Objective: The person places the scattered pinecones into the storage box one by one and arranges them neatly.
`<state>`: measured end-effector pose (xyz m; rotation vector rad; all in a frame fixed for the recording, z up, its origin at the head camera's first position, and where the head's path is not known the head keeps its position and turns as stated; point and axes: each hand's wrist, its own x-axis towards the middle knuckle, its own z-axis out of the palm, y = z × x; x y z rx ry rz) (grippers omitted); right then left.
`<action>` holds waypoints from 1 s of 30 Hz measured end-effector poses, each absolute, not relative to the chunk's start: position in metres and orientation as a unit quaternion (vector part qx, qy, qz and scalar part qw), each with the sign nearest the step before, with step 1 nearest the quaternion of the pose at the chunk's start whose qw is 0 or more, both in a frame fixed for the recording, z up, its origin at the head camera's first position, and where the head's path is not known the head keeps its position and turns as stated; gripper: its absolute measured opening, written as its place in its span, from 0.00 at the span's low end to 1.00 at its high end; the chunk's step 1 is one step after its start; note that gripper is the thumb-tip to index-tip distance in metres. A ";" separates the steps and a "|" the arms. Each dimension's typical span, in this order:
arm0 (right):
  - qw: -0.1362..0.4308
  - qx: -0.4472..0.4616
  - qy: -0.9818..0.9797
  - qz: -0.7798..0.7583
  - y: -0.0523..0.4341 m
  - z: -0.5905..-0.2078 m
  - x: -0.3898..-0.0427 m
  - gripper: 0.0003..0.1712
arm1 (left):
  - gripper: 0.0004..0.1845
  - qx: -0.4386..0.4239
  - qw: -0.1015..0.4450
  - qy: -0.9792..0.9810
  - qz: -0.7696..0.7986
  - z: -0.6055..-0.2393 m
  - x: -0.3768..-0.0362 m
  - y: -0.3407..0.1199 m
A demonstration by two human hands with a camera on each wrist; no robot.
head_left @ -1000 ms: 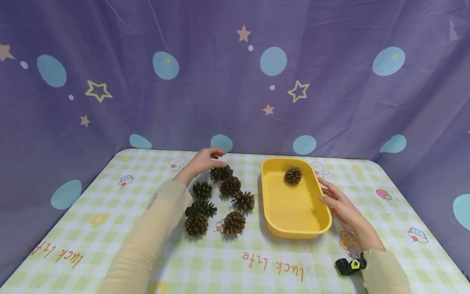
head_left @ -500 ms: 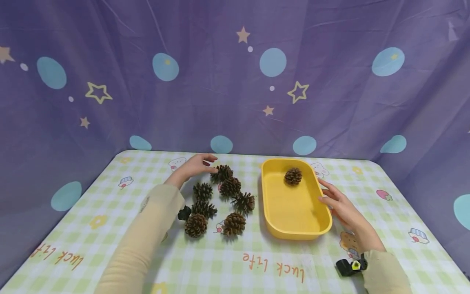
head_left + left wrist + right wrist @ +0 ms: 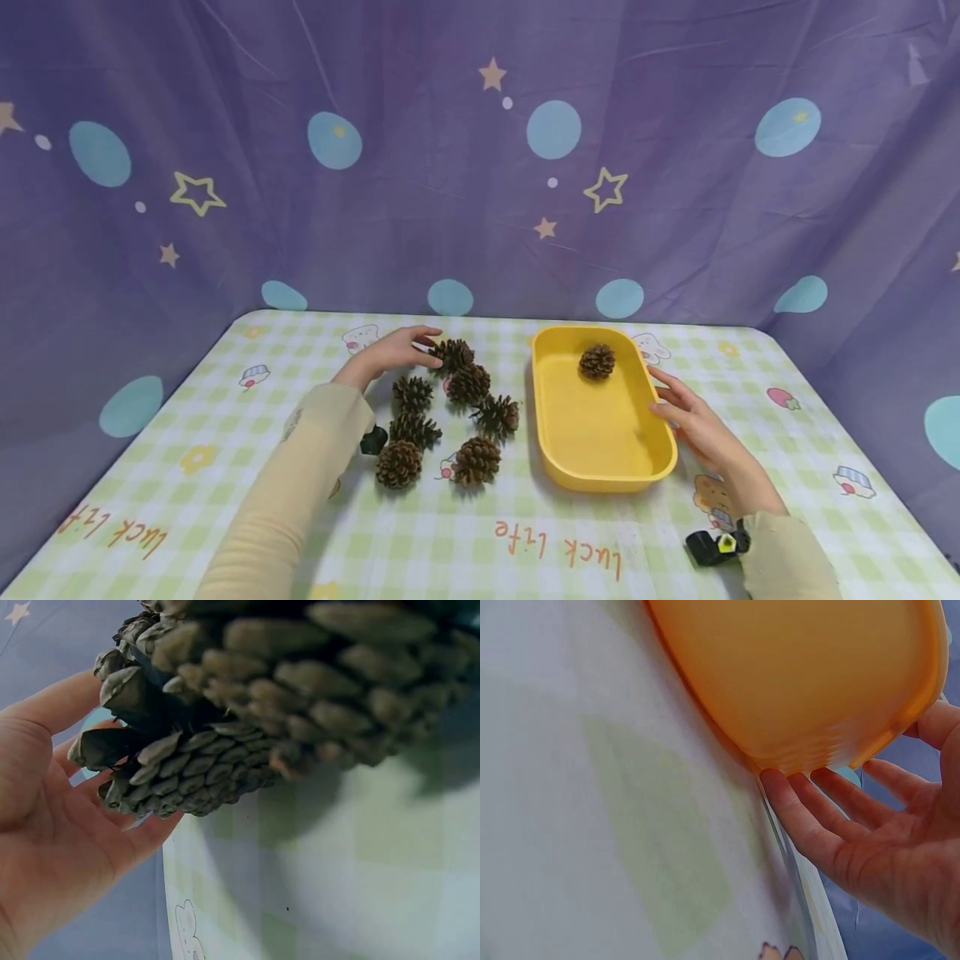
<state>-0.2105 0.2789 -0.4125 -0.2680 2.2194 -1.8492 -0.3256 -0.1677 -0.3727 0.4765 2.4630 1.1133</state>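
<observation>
My left hand (image 3: 390, 350) reaches to the farthest pine cone (image 3: 452, 355), thumb on the near side and fingers behind. In the left wrist view the fingers (image 3: 150, 832) are spread beside a pine cone (image 3: 202, 769), with no firm grip visible. A larger pine cone (image 3: 300, 690) fills the foreground there. My right hand (image 3: 697, 421) rests against the right side of a yellow rectangular tub (image 3: 592, 482). In the right wrist view its fairly straight fingers (image 3: 810, 825) touch the tub's outer wall (image 3: 802, 690). One pine cone (image 3: 597, 362) lies inside the tub.
Several more pine cones (image 3: 477, 462) lie loosely grouped left of the tub. A checked cloth (image 3: 420, 542) covers the table, and a purple patterned curtain (image 3: 420, 225) hangs behind it. Black wrist devices sit below each hand, including the right one (image 3: 716, 546).
My left hand has drawn back to the left and come down beside the farthest pine cone. My right hand and the tub have stayed in place.
</observation>
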 end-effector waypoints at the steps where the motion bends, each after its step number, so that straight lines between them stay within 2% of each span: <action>1: 0.120 -0.092 0.759 -0.633 0.279 -0.413 -0.210 0.38 | 0.37 0.167 0.204 0.879 0.398 -0.373 -0.326 -0.167; 8: 0.123 -0.092 0.756 -0.636 0.279 -0.413 -0.210 0.38 | 0.38 0.167 0.237 0.876 0.386 -0.379 -0.329 -0.163; 22: 0.117 -0.097 0.756 -0.637 0.279 -0.412 -0.210 0.38 | 0.30 0.150 0.176 0.899 0.372 -0.380 -0.330 -0.154; 30: 0.119 -0.092 0.756 -0.638 0.279 -0.413 -0.211 0.38 | 0.30 0.156 0.130 0.898 0.391 -0.376 -0.330 -0.156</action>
